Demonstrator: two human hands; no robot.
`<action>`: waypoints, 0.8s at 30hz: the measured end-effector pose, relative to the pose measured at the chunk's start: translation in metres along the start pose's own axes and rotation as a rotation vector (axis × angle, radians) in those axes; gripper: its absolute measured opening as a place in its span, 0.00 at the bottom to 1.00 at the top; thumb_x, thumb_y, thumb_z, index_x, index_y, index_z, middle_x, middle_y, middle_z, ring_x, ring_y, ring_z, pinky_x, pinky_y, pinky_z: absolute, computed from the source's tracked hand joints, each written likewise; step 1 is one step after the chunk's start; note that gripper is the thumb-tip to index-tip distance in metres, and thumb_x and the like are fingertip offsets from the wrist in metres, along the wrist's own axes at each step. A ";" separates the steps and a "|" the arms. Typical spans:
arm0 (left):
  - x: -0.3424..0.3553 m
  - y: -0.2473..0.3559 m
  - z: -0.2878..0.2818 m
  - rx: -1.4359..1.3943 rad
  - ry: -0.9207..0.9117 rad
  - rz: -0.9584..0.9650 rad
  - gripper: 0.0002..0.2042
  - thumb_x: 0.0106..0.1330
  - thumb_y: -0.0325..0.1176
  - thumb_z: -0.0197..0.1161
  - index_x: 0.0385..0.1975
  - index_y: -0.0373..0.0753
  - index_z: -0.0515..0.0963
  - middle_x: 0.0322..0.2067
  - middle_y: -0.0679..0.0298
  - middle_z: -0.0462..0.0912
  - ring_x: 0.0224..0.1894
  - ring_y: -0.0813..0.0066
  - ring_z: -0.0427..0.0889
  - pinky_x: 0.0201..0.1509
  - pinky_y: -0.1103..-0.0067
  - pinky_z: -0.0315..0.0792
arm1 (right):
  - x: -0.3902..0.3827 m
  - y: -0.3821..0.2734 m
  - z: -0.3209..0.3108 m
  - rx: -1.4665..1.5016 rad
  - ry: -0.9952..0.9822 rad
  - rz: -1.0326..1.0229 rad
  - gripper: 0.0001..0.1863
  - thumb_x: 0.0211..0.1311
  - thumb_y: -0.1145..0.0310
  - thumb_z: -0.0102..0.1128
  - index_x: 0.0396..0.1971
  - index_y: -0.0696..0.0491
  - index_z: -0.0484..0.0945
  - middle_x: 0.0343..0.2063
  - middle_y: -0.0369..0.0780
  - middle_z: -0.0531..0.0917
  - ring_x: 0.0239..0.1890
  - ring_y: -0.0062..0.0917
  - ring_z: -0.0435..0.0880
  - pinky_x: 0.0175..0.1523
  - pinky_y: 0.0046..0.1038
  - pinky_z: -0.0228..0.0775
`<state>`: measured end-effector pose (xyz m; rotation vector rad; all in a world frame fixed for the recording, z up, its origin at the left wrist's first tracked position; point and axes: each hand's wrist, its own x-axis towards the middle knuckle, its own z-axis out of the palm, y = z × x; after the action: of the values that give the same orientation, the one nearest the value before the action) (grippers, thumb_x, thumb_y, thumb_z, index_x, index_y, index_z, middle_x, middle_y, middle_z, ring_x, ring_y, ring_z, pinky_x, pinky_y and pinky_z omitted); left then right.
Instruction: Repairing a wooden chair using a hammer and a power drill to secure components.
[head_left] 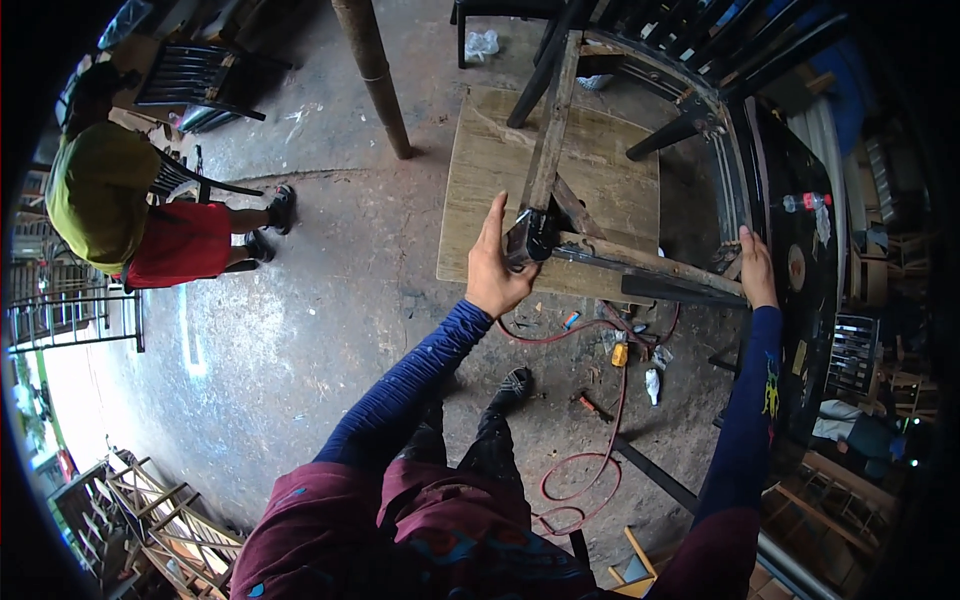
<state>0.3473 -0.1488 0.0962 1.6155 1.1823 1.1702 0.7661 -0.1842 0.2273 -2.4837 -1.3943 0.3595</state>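
An overturned black chair frame with bare wooden underside rails (650, 270) is held in both my hands. My left hand (497, 268) grips its near left corner, around a short black leg end. My right hand (756, 268) holds the frame's right corner, its fingers curled over the rail. Slatted back (730, 35) and dark legs (664, 135) angle away at the top. A pale plywood sheet (480, 190) lies beneath the frame on the concrete floor.
A person in a red and yellow outfit (180, 240) stands left beside chairs (200, 75). A bamboo pole (375, 70) rises ahead. Red hose (590, 480) and litter lie near my feet. Chair frames pile at lower left (170, 510). Another person (865, 435) is at right.
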 end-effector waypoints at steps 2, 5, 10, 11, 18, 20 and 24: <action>0.012 0.033 -0.004 -0.095 0.076 0.085 0.42 0.51 0.22 0.65 0.70 0.36 0.56 0.52 0.46 0.78 0.52 0.52 0.81 0.58 0.71 0.73 | -0.001 -0.006 -0.005 0.006 -0.028 0.004 0.41 0.71 0.37 0.39 0.62 0.62 0.69 0.60 0.56 0.73 0.65 0.48 0.68 0.69 0.36 0.57; 0.009 0.025 -0.007 -0.024 0.034 0.152 0.41 0.51 0.18 0.64 0.71 0.38 0.59 0.43 0.54 0.81 0.46 0.70 0.81 0.54 0.79 0.73 | 0.000 -0.002 0.003 -0.025 0.001 0.030 0.42 0.71 0.37 0.38 0.63 0.64 0.67 0.64 0.55 0.69 0.68 0.46 0.65 0.71 0.34 0.53; -0.013 0.010 0.018 -0.278 0.062 -0.055 0.37 0.51 0.18 0.65 0.67 0.36 0.65 0.59 0.46 0.75 0.62 0.56 0.76 0.65 0.74 0.69 | 0.008 0.009 0.006 -0.063 -0.023 0.025 0.42 0.71 0.38 0.38 0.63 0.65 0.67 0.64 0.56 0.69 0.69 0.47 0.64 0.72 0.35 0.53; -0.020 0.016 0.017 -0.200 0.059 -0.026 0.38 0.51 0.18 0.64 0.67 0.37 0.64 0.59 0.46 0.75 0.62 0.56 0.76 0.64 0.74 0.70 | 0.008 0.013 0.004 -0.073 -0.034 0.029 0.41 0.72 0.38 0.37 0.63 0.65 0.67 0.63 0.56 0.69 0.68 0.47 0.65 0.71 0.35 0.54; -0.001 0.023 0.010 -0.140 -0.020 0.034 0.40 0.50 0.18 0.58 0.70 0.38 0.61 0.52 0.46 0.81 0.53 0.58 0.83 0.58 0.76 0.73 | 0.001 0.016 -0.005 -0.016 0.000 -0.003 0.38 0.72 0.40 0.38 0.60 0.61 0.72 0.58 0.56 0.75 0.64 0.49 0.70 0.68 0.36 0.59; 0.011 0.028 0.008 -0.195 -0.012 0.038 0.41 0.50 0.18 0.55 0.71 0.41 0.59 0.38 0.57 0.83 0.38 0.78 0.80 0.47 0.83 0.73 | -0.005 0.009 -0.009 0.039 0.019 -0.018 0.37 0.73 0.41 0.38 0.59 0.62 0.72 0.57 0.57 0.75 0.63 0.50 0.71 0.67 0.38 0.60; 0.011 0.033 0.013 -0.151 -0.041 0.063 0.42 0.50 0.18 0.54 0.73 0.40 0.56 0.39 0.60 0.83 0.39 0.78 0.80 0.48 0.81 0.73 | 0.000 0.007 -0.008 -0.059 0.098 0.033 0.39 0.72 0.40 0.38 0.60 0.65 0.70 0.60 0.59 0.72 0.65 0.51 0.68 0.69 0.38 0.57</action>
<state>0.3689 -0.1468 0.1264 1.5644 0.9984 1.2299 0.7745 -0.1885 0.2325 -2.5370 -1.3451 0.2036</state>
